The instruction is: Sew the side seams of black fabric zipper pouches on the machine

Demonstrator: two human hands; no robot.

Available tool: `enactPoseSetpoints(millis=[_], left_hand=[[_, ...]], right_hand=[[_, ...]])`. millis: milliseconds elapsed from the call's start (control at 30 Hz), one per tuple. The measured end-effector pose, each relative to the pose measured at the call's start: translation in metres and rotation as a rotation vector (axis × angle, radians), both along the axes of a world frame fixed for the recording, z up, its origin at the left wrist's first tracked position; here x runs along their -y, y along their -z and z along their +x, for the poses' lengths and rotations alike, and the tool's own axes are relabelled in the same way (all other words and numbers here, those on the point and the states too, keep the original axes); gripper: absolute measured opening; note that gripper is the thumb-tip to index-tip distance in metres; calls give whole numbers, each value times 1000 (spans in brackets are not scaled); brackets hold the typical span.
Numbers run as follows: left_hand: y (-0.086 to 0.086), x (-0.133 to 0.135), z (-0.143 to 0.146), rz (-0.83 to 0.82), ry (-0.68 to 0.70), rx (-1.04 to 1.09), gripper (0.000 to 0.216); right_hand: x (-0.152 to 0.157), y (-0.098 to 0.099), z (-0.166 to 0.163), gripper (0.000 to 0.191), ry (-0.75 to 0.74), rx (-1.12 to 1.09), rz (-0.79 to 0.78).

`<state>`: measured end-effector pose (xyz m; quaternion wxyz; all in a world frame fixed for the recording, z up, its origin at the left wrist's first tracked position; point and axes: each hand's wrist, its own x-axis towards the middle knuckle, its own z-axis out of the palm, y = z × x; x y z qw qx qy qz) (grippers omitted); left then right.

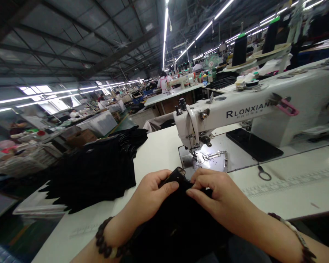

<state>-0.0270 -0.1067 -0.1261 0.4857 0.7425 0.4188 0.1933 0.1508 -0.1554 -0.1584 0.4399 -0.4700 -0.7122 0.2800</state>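
Both my hands grip one piece of black fabric (pixel 178 223) at the front edge of the sewing table. My left hand (pixel 156 190) pinches a folded edge of it between thumb and fingers; a pale patch shows inside the fold. Close beside it, my right hand (pixel 216 190) pinches the same cloth with thumb and forefinger. Lower down, the fabric hangs toward my lap, where its shape is lost in the dark. Just beyond my hands stands a white sewing machine (pixel 222 113), its needle and presser foot over a metal plate (pixel 214 160), apart from the cloth.
A pile of black fabric pieces (pixel 98 168) lies on the table's left. Under the machine arm lies a black phone (pixel 253 144), with a small ring-handled tool (pixel 264 174) nearer me. Pink-handled snips (pixel 287 106) rest against the machine arm. Thread cones (pixel 239 50) stand behind.
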Motion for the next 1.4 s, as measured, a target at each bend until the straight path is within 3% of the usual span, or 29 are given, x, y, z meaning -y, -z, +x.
enactPoseSetpoints(millis=[167,300,567,767,1000,1167,1300,1400], left_hand=[[1,-2,0,-83,3,39,23],[-2,-3,-1,-58,4,-7,23],[-4,-11,-5,-38,-5,-161,26],[-3,-17,-5,-44,23,-189,29],[-4,-23,0,27,42,-220,26],[0,-30,1,13,91,-175,25],[3,-34,-3,-7,128,-146,22],[3,-35,-7,-42,153,-151,23]], right_hand=[[-5,0,0,21,-8,-42,-61],[-9,1,3,23,-18,-28,-108],[-12,14,22,21,-247,12,-381],[-14,23,19,24,-219,-22,-499],[-11,28,12,24,-138,-136,-431],[-9,32,8,20,-252,-368,-465],[-5,24,15,13,-282,-125,-253],[-2,14,27,30,-384,126,-9]])
